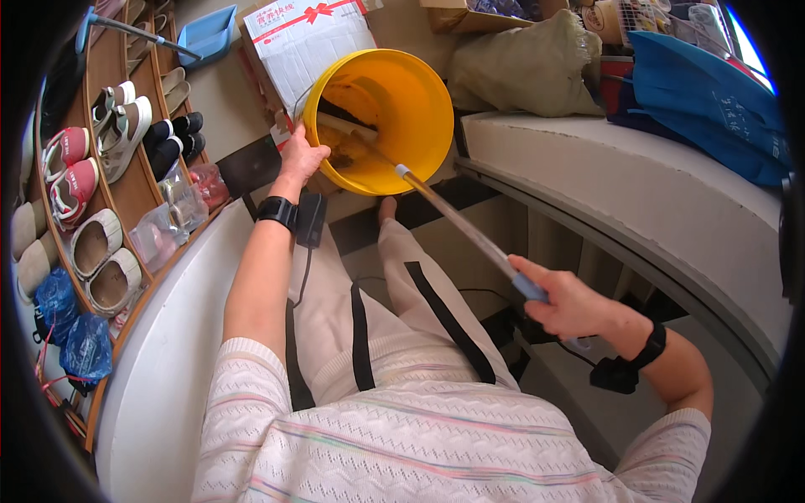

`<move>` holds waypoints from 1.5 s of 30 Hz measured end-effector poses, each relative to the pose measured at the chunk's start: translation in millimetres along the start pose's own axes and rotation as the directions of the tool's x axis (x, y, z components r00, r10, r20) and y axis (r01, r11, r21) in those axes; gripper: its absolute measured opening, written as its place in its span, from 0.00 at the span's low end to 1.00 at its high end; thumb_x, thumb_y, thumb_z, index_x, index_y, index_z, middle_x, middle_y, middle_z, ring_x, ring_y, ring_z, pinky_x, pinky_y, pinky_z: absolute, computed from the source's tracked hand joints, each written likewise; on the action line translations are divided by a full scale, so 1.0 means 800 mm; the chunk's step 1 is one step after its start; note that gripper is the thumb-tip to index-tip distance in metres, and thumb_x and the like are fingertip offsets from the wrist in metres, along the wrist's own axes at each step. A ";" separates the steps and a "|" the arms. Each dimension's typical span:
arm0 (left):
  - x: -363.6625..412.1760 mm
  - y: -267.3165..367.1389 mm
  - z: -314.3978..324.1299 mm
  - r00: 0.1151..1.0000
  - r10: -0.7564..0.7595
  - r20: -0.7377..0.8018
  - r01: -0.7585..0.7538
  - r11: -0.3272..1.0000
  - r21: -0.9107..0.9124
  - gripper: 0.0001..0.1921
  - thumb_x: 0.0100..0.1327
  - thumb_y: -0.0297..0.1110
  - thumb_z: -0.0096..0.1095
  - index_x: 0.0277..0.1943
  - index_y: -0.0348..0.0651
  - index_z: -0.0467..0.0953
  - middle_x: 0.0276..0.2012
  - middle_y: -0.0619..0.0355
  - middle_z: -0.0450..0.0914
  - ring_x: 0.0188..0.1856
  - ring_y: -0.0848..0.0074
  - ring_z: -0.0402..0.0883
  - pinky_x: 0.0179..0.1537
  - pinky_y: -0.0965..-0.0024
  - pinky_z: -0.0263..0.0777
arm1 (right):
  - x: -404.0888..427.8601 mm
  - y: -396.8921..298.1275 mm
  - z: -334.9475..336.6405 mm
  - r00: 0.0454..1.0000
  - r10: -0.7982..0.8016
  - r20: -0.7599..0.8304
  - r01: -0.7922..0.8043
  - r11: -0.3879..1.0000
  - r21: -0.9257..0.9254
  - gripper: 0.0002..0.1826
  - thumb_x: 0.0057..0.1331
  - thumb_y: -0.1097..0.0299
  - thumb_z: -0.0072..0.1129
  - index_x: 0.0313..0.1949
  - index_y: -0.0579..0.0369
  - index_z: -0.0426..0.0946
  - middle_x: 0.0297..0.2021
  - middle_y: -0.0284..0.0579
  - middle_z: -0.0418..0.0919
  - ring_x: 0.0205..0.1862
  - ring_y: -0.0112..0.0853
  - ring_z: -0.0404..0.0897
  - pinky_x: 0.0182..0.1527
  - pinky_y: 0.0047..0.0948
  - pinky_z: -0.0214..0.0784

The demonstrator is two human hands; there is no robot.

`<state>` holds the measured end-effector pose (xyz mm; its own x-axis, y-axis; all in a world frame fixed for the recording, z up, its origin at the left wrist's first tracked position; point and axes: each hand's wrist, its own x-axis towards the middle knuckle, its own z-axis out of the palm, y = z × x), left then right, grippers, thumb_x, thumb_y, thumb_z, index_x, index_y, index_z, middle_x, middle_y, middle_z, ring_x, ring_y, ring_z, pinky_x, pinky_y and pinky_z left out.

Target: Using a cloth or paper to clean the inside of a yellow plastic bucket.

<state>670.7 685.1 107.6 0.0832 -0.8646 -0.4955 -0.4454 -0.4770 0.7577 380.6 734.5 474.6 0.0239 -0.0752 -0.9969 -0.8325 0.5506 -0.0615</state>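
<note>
A yellow plastic bucket [418, 116] is tipped with its mouth facing me. My left hand [302, 157] grips its rim on the left side, thumb over the edge. My right hand [569, 305] is closed around the blue-grey handle end of a long metal pole [462, 226]. The pole slants up and left into the bucket, past a pale collar [402, 170]. Its far end meets a pale, long head inside, whose exact kind I cannot tell. Dark dirt or residue [343, 158] lies on the bucket's inner wall around it.
Shoe shelves [135, 207] run along the left, with a blue dustpan [210, 34] beyond them. A white cardboard box [308, 47] stands behind the bucket. On the right, a white ledge [604, 151] carries a woven sack [525, 69] and a blue bag [704, 100].
</note>
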 end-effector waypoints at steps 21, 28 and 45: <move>0.009 -0.002 -0.019 0.984 -0.005 0.176 -0.006 0.998 0.063 0.43 0.44 0.28 0.62 0.66 0.39 0.52 0.51 0.41 0.74 0.53 0.58 0.73 0.56 0.68 0.64 | 0.006 -0.021 -0.196 0.750 -0.587 -0.304 -0.293 0.117 -0.949 0.35 0.56 0.82 0.45 0.61 0.32 0.60 0.38 0.47 0.73 0.35 0.41 0.76 0.40 0.36 0.70; 0.007 0.034 -0.010 0.976 0.026 0.215 -0.071 0.976 0.205 0.44 0.44 0.28 0.62 0.66 0.38 0.51 0.52 0.38 0.71 0.54 0.56 0.72 0.57 0.66 0.63 | 0.037 -0.041 -0.242 0.770 -0.463 -0.439 -0.439 0.115 -0.891 0.28 0.60 0.75 0.47 0.59 0.35 0.63 0.36 0.46 0.76 0.36 0.41 0.77 0.40 0.39 0.69; 0.022 0.029 -0.021 0.967 0.038 0.252 -0.098 0.968 0.229 0.44 0.45 0.33 0.66 0.66 0.40 0.53 0.55 0.41 0.70 0.57 0.59 0.69 0.59 0.67 0.61 | 0.007 0.003 -0.195 0.815 -0.300 -0.496 -0.273 0.556 -0.785 0.22 0.56 0.68 0.50 0.53 0.50 0.69 0.39 0.57 0.77 0.44 0.49 0.75 0.45 0.41 0.66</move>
<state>677.1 656.2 123.4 -0.1608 -0.8145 -0.5574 -0.6440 -0.3414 0.6846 292.3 605.4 476.3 -0.0054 -0.6391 -0.7691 -0.9039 -0.3258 0.2771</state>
